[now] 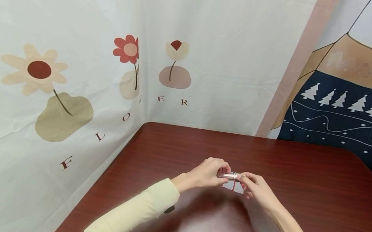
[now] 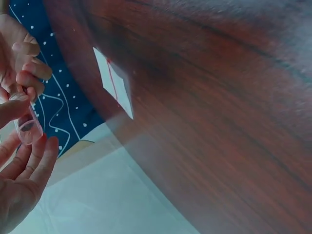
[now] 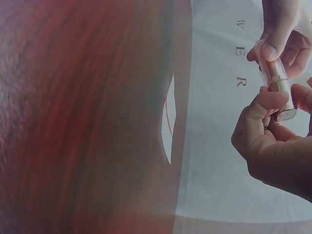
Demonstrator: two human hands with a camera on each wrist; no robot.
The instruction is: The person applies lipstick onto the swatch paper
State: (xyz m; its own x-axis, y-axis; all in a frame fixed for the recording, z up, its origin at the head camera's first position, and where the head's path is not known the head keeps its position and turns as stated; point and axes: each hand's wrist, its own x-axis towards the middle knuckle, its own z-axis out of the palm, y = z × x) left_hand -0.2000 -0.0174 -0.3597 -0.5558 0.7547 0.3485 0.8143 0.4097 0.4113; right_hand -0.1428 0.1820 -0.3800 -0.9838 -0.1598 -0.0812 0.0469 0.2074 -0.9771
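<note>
Both hands meet over the table at a small lipstick with a see-through cap and a shiny metallic base. My left hand holds the clear cap end between thumb and fingers. Its rounded clear end faces the camera in the left wrist view. My right hand pinches the metallic base, whose flat bottom shows in the right wrist view. Below the hands, a white paper with a red line across it lies on the table, partly covered by them in the head view.
The dark red wooden table has rounded corners. White cloth printed with flowers and letters hangs along its left and back edges. Dark blue cloth with white trees hangs at the right. A small dark item shows under the left sleeve.
</note>
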